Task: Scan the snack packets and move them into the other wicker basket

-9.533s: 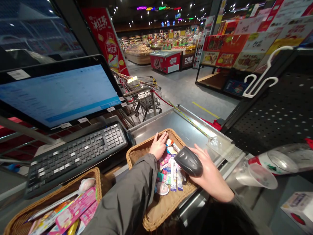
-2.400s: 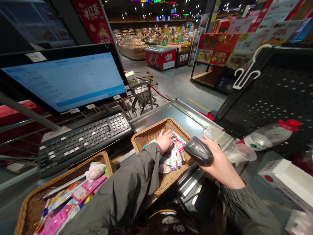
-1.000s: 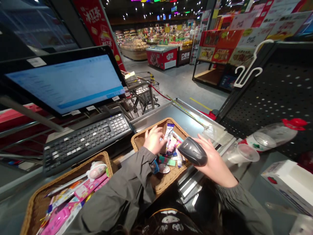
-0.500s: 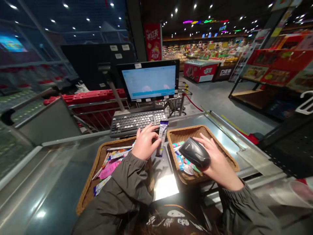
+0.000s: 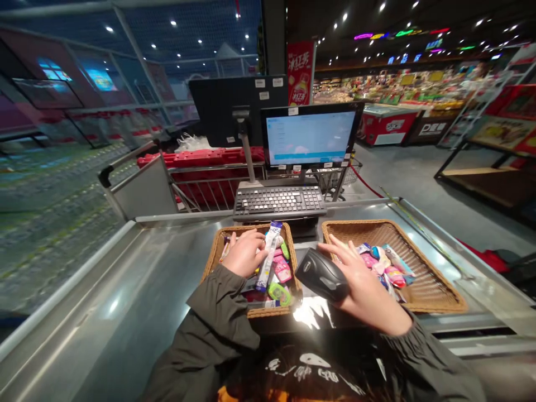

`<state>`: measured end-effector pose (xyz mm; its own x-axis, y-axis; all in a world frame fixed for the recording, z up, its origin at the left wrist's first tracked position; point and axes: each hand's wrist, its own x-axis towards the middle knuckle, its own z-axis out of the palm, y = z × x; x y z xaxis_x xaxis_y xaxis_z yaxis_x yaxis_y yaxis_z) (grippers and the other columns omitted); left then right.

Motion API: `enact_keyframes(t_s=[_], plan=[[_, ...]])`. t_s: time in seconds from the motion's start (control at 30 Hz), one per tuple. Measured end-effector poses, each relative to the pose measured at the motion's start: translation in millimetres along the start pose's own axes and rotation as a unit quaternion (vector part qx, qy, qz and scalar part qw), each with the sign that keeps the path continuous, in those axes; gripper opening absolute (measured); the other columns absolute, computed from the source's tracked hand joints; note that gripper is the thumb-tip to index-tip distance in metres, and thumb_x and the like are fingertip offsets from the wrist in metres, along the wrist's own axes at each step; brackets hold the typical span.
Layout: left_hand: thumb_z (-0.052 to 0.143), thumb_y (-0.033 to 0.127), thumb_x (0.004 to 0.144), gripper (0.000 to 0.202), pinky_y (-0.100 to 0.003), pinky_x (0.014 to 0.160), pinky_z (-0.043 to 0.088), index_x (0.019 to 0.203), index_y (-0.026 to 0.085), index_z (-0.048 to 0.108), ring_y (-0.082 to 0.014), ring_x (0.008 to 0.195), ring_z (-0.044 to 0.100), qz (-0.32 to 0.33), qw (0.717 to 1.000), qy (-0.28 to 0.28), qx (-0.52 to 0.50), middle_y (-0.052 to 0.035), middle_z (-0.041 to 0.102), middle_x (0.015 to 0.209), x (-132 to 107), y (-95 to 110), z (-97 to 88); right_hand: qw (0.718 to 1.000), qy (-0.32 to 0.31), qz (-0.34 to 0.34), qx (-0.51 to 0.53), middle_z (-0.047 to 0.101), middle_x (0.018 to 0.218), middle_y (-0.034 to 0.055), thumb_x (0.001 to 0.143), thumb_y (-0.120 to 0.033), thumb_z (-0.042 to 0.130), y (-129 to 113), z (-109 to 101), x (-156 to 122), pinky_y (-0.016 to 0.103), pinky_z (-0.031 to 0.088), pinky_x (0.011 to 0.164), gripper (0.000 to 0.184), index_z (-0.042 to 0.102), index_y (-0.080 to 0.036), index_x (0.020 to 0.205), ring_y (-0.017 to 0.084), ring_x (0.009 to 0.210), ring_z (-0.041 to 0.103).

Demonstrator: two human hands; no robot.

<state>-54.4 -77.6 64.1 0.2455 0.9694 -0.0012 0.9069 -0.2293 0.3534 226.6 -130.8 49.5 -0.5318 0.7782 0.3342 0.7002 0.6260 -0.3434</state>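
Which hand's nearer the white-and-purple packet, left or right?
Left. The left hand is at the packet's left edge, over the left basket; the right hand is farther off, to the packet's right, holding the black scanner.

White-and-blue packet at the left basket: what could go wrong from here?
1. The left hand seems to pinch the packet at one edge only, so it could twist or slip onto the loose items.
2. The right hand holds the scanner close to the left basket; a sideways swing might bump the rim.
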Motion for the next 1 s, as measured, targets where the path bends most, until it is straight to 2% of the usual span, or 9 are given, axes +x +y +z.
enact_keyframes(t_s=[0.4,0.57,0.87,1.0], plan=[[0.056,0.025,0.085,0.013,-0.068,0.111,0.017,0.075,0.021,0.065,-0.0291,0.135,0.043,0.007,1.0,0.012,0.0,-0.005,0.064,0.129,-2.7,-27.3,1.3,1.0,-0.026,0.01,0.006,0.051,0.142,0.0142,0.085,-0.028,0.056,-17.4,8.7,9.3,0.069,0.02,0.114,0.038,0.06,-0.021,0.122,0.037,0.143,0.03],[0.055,0.025,0.085,0.014,-0.071,0.109,0.016,0.075,0.022,0.063,-0.0295,0.135,0.042,0.01,1.0,0.013,-0.007,-0.0048,0.063,0.13,-1.6,-30.0,1.7,0.999,-0.034,0.014,0.008,0.052,0.14,0.0159,0.082,-0.026,0.059,-19.6,7.3,8.2,0.07,0.021,0.114,0.04,0.06,-0.02,0.122,0.038,0.142,0.032],[0.056,0.027,0.085,0.016,-0.07,0.111,0.014,0.073,0.021,0.065,-0.0316,0.136,0.041,0.008,1.0,0.023,-0.014,-0.0058,0.063,0.131,0.3,-33.9,9.1,1.0,-0.027,0.014,0.005,0.052,0.141,0.0147,0.083,-0.03,0.061,-18.1,8.0,9.4,0.07,0.019,0.113,0.04,0.06,-0.022,0.123,0.038,0.143,0.031],[0.055,0.028,0.084,0.017,-0.071,0.109,0.016,0.072,0.021,0.065,-0.0315,0.135,0.043,-0.021,0.999,0.035,0.001,-0.006,0.064,0.129,-3.4,-50.9,6.8,1.0,-0.022,0.008,0.007,0.051,0.142,0.014,0.084,-0.03,0.059,-16.2,9.5,9.0,0.071,0.018,0.113,0.041,0.058,-0.022,0.125,0.038,0.143,0.03]])
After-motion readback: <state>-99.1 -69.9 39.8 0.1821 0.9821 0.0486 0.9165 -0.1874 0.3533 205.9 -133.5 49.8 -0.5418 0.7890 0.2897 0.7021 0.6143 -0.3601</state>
